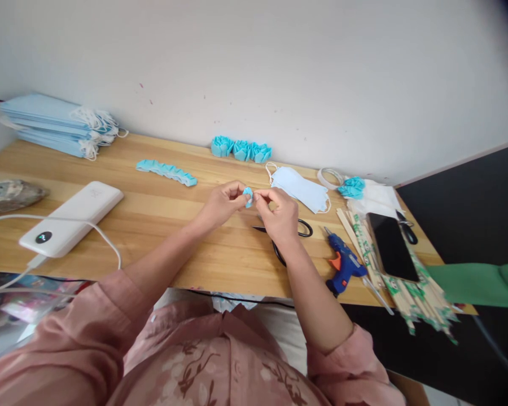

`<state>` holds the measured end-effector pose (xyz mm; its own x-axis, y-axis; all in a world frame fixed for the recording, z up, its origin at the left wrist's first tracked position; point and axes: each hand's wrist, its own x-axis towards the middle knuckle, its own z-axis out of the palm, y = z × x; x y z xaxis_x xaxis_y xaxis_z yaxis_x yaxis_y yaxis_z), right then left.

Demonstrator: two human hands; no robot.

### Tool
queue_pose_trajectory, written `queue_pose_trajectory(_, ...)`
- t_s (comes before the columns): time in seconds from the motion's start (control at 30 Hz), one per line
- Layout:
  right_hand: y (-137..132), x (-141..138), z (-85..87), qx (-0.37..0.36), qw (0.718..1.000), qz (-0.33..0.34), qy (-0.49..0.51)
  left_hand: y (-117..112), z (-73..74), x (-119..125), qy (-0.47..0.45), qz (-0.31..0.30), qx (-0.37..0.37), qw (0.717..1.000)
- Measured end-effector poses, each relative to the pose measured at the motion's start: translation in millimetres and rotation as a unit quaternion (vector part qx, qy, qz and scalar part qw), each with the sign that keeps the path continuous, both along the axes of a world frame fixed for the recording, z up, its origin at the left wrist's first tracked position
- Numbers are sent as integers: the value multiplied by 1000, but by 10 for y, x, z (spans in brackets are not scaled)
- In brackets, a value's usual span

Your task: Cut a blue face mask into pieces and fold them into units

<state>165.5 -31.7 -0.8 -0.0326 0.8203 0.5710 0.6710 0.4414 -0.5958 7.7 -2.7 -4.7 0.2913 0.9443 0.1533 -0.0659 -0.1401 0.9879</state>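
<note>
Above the middle of the table, my left hand (226, 203) pinches a small light-blue folded piece (248, 197), which looks like the blue mask cloth. My right hand (278, 213) has its thumb and forefinger closed on the right edge of the same piece. Below the right hand lie black-handled scissors (306, 228), partly hidden by the hand and wrist. To the left rests a ruffled blue strip (166, 171). Several blue folded-cloth flowers (241, 150) stand in a row against the wall. A flat blue face mask (300, 187) with white ear loops lies beyond my right hand.
At the right are a blue glue gun (345, 264), wrapped chopsticks (406, 293), a black phone (392, 246), a tape roll (330, 178) and another blue flower (352, 187). On the left are a mask stack (46, 124) and a white power bank (74, 217) with its cable.
</note>
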Motion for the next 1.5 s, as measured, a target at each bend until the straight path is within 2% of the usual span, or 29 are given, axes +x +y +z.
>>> queue_pose_trajectory(0.27, 8, -10, -11, -26, 999, -12, 19, -1, -10, 5, -3, -3, -14, 1000)
queue_pose_trajectory(0.4, 41, 33, -34, -63, 991, -6, 120, 1, 16, -1, -32, -3, -37, 999)
queue_pose_trajectory(0.57, 99, 80, -79, -140, 951, 65, 267, -7, 63, -27, -26, -5, -59, 998)
queue_pose_trajectory(0.7, 112, 58, -84, -184, 931, 116, 294, 7, 62, -40, 18, -20, -64, 998)
queue_pose_trajectory(0.8, 103, 31, -78, -194, 925, 131, 300, 23, 64, -47, 14, -5, -66, 998)
queue_pose_trajectory(1.0, 90, 5, -76, -187, 930, 105, 298, 21, 89, -67, 16, 10, -50, 999)
queue_pose_trajectory(1.17, 115, 13, -96, -171, 932, 72, 312, 12, 85, -80, 48, -26, -65, 996)
queue_pose_trajectory(1.27, 124, 12, -111, -168, 931, 67, 318, -3, 81, -85, 74, -27, -51, 996)
queue_pose_trajectory(1.5, 138, 12, -153, -156, 936, 35, 315, -18, 84, -75, 60, -44, -49, 996)
